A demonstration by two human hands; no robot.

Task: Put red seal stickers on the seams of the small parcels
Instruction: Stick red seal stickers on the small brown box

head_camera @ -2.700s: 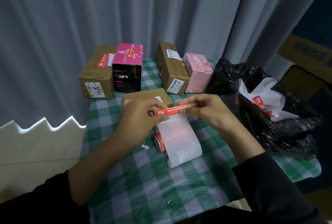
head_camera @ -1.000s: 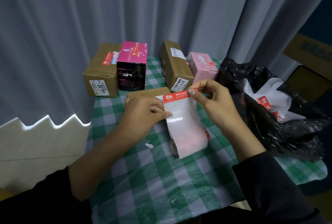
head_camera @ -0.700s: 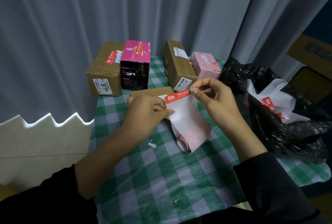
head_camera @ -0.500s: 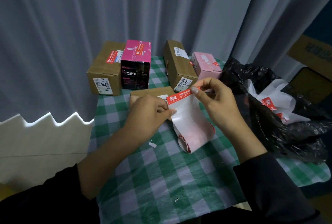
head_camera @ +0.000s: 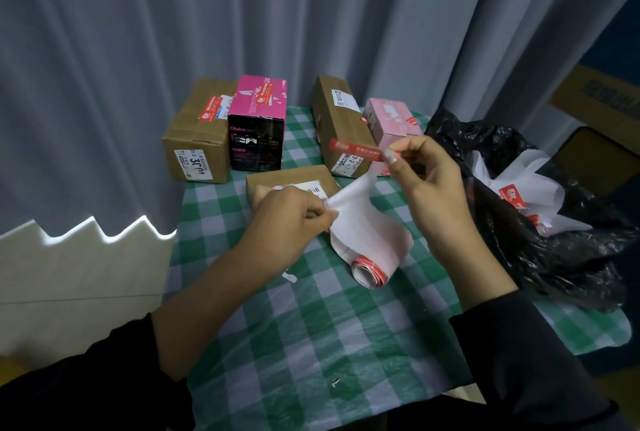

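Observation:
My right hand [head_camera: 427,185] pinches one end of a long red seal sticker [head_camera: 355,149], which hangs free in the air above the table. My left hand [head_camera: 294,211] pinches the top edge of the white backing paper [head_camera: 367,233]; the paper trails down to a roll of red stickers [head_camera: 370,273] lying on the cloth. Right behind my left hand lies a small brown parcel [head_camera: 287,176] with a white label. At the back stand a brown box [head_camera: 199,133], a magenta-and-black box [head_camera: 258,124], a long brown box [head_camera: 341,122] and a pale pink box [head_camera: 391,117], each with a red sticker.
A green-and-white checked cloth [head_camera: 311,326] covers the small table. A black plastic bag [head_camera: 554,240] holding white backing scraps slumps at the right edge. Grey curtains [head_camera: 242,15] hang close behind the boxes. Small paper scraps [head_camera: 290,276] lie on the cloth.
The red sticker has come off the backing paper: my right hand lifted it up and to the right, while my left hand kept hold of the paper's edge.

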